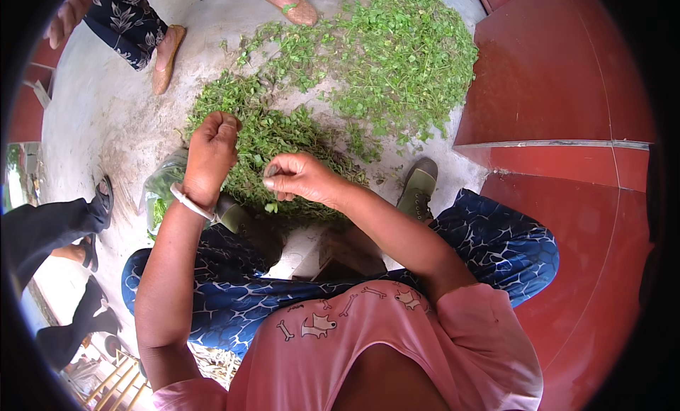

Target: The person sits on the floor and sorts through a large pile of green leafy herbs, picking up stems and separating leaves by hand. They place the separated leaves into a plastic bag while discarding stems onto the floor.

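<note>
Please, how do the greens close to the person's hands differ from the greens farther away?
The near greens look darker, with brownish bits among them; the far greens look brighter. The near greens seem heaped, while the far greens spread wider and look flatter. Both are leafy and lie on the pale floor.

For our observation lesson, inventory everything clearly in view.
Leafy greens: two patches, green, centre and top
Floor: one, pale grey, underneath
Panels: several, red, right
Plastic bag: one, green, left
Slip-on shoes: two, tan, top
Floral trouser leg: one, dark, top left
Co-worker's hand: one, bare, top left
Sandals: two, black, left
Dark trousers: some, black, left
Rack: one, yellow, lower left
Boots: two, olive, near greens
Patterned trousers: one pair, blue, lap
Shirt: one, pink, bottom
Bracelet: one, white, left wrist
Left hand: one, bare, over greens
Right hand: one, bare, over greens
</note>
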The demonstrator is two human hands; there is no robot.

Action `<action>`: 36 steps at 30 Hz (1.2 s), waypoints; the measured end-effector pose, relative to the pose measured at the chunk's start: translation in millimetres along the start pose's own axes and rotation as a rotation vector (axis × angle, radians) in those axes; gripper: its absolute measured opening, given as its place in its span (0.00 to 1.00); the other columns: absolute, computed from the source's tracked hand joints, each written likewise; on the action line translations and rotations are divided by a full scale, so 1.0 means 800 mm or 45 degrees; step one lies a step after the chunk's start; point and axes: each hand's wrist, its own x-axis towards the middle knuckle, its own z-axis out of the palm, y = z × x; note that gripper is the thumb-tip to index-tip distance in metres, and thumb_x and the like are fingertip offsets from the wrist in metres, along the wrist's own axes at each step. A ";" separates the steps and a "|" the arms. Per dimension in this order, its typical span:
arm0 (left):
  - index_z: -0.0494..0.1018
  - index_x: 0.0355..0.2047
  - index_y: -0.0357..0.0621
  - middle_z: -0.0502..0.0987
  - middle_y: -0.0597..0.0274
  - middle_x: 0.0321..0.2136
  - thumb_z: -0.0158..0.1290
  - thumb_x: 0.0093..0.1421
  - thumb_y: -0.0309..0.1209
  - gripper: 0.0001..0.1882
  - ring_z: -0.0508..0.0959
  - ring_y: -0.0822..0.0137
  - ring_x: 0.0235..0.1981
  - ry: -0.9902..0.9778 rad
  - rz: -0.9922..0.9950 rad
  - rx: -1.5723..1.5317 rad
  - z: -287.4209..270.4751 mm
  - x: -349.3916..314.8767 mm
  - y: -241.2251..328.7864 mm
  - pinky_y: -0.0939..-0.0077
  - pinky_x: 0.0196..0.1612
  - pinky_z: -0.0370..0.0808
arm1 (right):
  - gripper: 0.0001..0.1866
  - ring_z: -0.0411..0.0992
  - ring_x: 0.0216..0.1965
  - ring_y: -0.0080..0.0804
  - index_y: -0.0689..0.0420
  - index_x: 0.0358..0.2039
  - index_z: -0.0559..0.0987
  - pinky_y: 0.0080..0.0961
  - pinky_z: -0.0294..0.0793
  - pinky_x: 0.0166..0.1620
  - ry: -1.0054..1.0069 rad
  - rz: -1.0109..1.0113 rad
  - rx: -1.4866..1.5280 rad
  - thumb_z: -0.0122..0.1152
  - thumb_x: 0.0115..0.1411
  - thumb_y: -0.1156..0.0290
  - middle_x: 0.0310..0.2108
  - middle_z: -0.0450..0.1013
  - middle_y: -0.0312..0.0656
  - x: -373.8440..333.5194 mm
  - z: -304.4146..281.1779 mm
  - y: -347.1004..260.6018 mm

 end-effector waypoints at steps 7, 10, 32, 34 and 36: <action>0.66 0.31 0.48 0.59 0.77 0.17 0.45 0.63 0.35 0.07 0.57 0.83 0.17 0.041 -0.004 0.035 0.010 -0.004 0.003 0.86 0.17 0.56 | 0.06 0.73 0.27 0.39 0.49 0.33 0.76 0.36 0.72 0.33 0.884 -0.026 -1.076 0.57 0.55 0.66 0.26 0.74 0.42 -0.002 -0.161 0.114; 0.67 0.29 0.43 0.62 0.76 0.17 0.48 0.61 0.31 0.06 0.58 0.82 0.17 0.110 0.126 0.150 0.012 -0.003 0.001 0.86 0.19 0.58 | 0.08 0.73 0.27 0.45 0.50 0.33 0.75 0.38 0.71 0.33 1.218 0.024 -1.066 0.57 0.53 0.64 0.25 0.74 0.44 -0.014 -0.225 0.117; 0.70 0.30 0.38 0.67 0.74 0.18 0.50 0.59 0.27 0.05 0.61 0.83 0.19 -0.047 0.170 0.176 0.025 -0.017 0.010 0.86 0.22 0.61 | 0.08 0.72 0.24 0.19 0.56 0.35 0.74 0.19 0.69 0.23 0.767 0.338 -0.203 0.56 0.59 0.66 0.30 0.73 0.36 0.001 -0.267 0.030; 0.71 0.29 0.36 0.67 0.72 0.17 0.50 0.57 0.25 0.05 0.62 0.81 0.20 -0.047 0.177 0.155 0.028 -0.017 0.009 0.84 0.24 0.62 | 0.08 0.73 0.27 0.19 0.57 0.35 0.74 0.18 0.69 0.23 0.904 0.333 -0.210 0.55 0.59 0.67 0.30 0.73 0.36 -0.007 -0.268 0.036; 0.71 0.29 0.36 0.68 0.72 0.17 0.50 0.57 0.26 0.05 0.62 0.81 0.19 -0.079 0.159 0.170 0.027 -0.017 0.008 0.84 0.24 0.62 | 0.09 0.73 0.27 0.19 0.59 0.34 0.74 0.18 0.70 0.24 1.081 0.295 -0.238 0.55 0.59 0.67 0.29 0.74 0.36 -0.011 -0.270 0.049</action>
